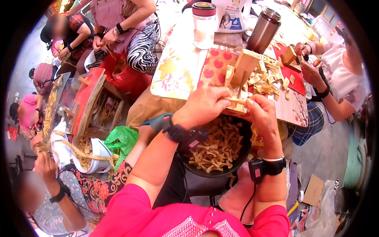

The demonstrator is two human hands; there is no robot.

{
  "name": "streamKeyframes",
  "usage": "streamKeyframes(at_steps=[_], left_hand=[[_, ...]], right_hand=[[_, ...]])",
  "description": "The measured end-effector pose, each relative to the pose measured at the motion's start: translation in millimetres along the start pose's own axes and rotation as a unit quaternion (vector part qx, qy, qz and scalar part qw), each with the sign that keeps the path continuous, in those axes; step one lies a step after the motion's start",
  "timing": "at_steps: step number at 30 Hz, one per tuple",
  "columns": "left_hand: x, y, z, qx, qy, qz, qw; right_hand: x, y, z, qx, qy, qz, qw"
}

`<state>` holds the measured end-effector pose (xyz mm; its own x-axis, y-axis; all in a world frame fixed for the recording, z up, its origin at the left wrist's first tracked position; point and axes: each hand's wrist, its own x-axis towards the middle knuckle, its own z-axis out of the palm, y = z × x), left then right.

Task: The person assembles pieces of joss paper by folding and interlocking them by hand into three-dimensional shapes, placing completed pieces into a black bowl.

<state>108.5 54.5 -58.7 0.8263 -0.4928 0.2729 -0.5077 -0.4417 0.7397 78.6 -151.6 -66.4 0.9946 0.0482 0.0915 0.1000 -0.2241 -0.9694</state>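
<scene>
My left hand and my right hand pinch the two ends of a short tan strip, which looks like bean curd skin. The strip is stretched level between my fingertips, just in front of an upright wooden stand at the table's near edge. Below my hands, a dark round pan holds many small tan knotted pieces. Loose tan strips lie heaped on the table to the right of the stand.
A clear lidded bottle, a white jug and a brown metal flask stand on the patterned table. People work at left and right. A white bucket and green bag are at my left.
</scene>
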Motion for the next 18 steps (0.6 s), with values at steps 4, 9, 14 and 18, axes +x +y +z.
streamKeyframes(at_steps=[4, 9, 14, 18], left_hand=[[16, -3, 9, 0.019, 0.064, -0.026, 0.997], [14, -15, 15, 0.081, 0.093, -0.035, 0.992], [-19, 23, 1, 0.162, -0.008, -0.024, 0.986], [-31, 40, 28, -0.11, 0.041, -0.076, 0.99]], right_hand=[[21, 12, 3, 0.023, 0.064, -0.018, 0.998], [28, 23, 11, -0.18, 0.116, -0.081, 0.973], [0, 4, 4, -0.014, 0.076, 0.027, 0.997], [-24, 2, 27, 0.28, -0.066, 0.187, 0.939]])
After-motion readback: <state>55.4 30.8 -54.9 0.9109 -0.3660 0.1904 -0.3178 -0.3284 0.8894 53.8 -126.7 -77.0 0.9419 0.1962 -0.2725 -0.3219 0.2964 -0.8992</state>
